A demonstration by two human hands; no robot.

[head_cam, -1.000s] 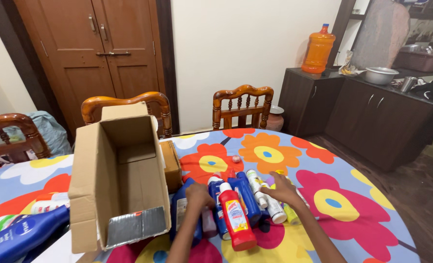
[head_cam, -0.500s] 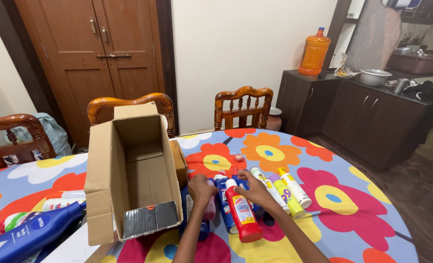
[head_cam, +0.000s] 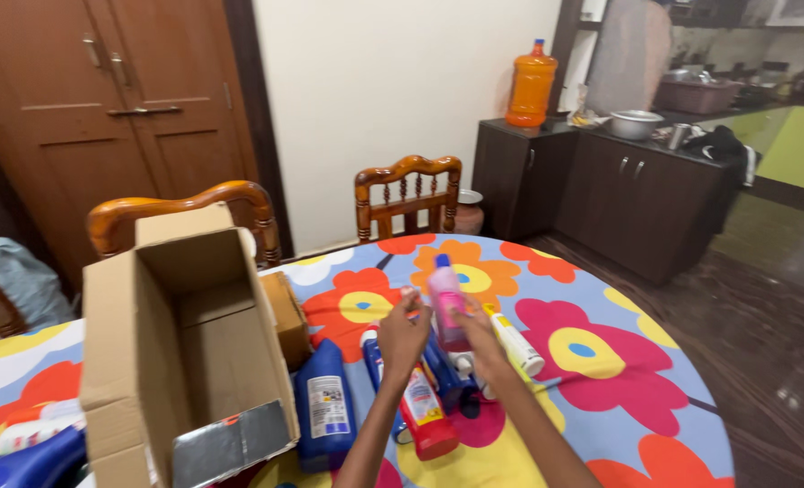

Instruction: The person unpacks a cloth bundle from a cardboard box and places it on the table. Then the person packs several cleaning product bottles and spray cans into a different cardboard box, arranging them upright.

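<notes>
On floral tablecloth [head_cam: 601, 298] | both hands [head_cam: 405, 336] [head_cam: 476, 333] clasp raised pink bottle [head_cam: 445, 303] | wooden chairs [head_cam: 408, 194] behind

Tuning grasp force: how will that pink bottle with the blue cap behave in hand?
The pink bottle looks like small rigid plastic, probably light, since both hands' fingers hold it upright off the table. Its smooth, glossy sides may be slippery. Tall and narrow, it would likely tip easily if set down.

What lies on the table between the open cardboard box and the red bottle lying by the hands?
In the head view, a dark blue bottle with a white label lies between the open cardboard box and the red bottle.
</notes>
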